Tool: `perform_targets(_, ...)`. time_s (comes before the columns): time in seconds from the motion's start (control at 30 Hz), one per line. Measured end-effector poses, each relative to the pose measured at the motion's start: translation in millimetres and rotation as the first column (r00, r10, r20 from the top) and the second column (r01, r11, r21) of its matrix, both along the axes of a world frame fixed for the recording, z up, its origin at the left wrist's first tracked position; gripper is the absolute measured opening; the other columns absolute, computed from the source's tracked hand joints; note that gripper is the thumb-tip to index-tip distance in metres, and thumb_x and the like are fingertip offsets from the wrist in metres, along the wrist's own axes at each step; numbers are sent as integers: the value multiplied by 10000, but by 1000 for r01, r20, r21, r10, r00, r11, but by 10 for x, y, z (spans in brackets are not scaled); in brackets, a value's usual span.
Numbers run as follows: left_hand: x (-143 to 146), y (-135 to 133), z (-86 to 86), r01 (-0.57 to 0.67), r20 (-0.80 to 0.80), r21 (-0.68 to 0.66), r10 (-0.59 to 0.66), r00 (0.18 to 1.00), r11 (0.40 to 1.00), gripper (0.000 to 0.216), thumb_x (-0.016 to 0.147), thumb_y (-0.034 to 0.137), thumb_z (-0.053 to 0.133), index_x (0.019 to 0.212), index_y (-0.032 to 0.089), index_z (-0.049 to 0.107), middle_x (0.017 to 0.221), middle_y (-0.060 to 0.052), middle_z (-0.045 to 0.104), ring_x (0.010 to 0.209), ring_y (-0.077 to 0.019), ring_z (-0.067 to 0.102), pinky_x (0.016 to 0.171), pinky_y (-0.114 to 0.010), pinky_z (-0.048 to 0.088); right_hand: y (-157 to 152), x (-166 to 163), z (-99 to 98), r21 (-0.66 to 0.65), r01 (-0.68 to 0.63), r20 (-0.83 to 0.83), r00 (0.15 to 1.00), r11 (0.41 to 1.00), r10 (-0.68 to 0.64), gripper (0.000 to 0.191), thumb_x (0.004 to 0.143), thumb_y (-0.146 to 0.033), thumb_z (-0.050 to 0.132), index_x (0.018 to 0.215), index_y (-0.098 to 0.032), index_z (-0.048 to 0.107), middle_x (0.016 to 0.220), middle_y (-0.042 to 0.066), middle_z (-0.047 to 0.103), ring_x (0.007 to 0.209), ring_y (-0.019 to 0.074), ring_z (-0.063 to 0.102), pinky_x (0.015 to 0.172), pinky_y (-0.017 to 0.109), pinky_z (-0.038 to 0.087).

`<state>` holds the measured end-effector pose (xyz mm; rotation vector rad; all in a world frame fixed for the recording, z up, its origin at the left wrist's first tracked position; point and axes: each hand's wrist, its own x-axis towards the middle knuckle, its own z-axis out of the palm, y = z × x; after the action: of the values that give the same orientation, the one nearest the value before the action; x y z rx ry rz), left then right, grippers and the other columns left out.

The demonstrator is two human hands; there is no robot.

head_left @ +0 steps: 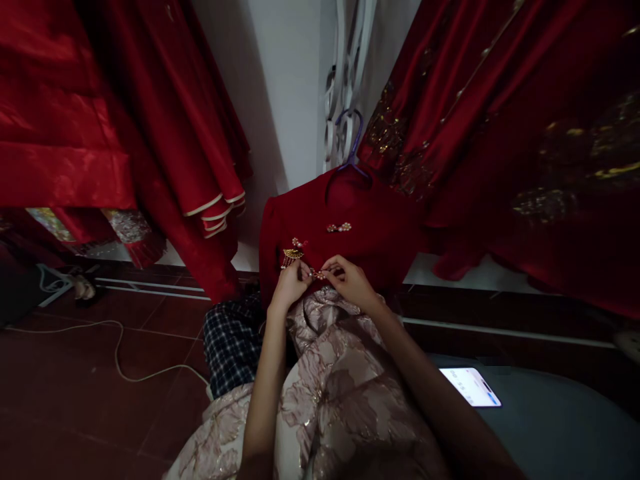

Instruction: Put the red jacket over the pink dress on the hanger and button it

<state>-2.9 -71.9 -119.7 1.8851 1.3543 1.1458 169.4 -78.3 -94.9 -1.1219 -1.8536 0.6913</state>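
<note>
A dark red jacket (370, 233) on a purple hanger (354, 143) lies in front of me, its lower part against my lap. Both hands meet at a beaded ornamental clasp (317, 274) on the jacket's front. My left hand (294, 285) pinches its left end, and my right hand (351, 283) pinches its right end; the fingers partly cover it. Above, another beaded clasp (339, 228) spans the front. Near my left hand, a gold fan-shaped brooch with tassels (293, 255) hangs below a beaded clasp piece (298, 243).
Red garments (165, 113) hang at the left, and gold-embroidered ones (500, 147) at the right. A lit phone (473, 387) rests on a grey surface (560, 420) beside me. A pale cable (120, 353) crosses the tiled floor (60, 380). Patterned fabric (345, 393) covers my lap.
</note>
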Motion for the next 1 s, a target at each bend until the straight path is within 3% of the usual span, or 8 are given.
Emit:
perform_targets(0.37,-12,-12,16,4,74,-105,3,997,994,84,662,156,635,740,126,642,752,-47,674,667,-112,605,649,-231,471,14,-11,-81,34,11,97,995,999,-14,91,767,-222,530,854,-213,560,806,19,646,750,141,607,646,261,485)
perform_targets(0.7,-111,7,-46,186,307,-288,-93,947,939,270,617,288,716,798,89,701,806,-99,710,708,-147,641,717,-276,511,10,-23,-85,41,32,119,992,999,-37,120,760,-254,568,876,-221,570,794,7,662,699,133,614,647,255,464)
perform_targets(1.0,-77,62,-108,126,253,-243,-63,965,962,225,615,261,697,767,94,700,762,-91,705,672,-139,628,672,-257,500,41,-63,-168,19,35,57,998,999,-36,135,749,-255,575,876,-212,579,811,15,654,728,134,620,642,255,494)
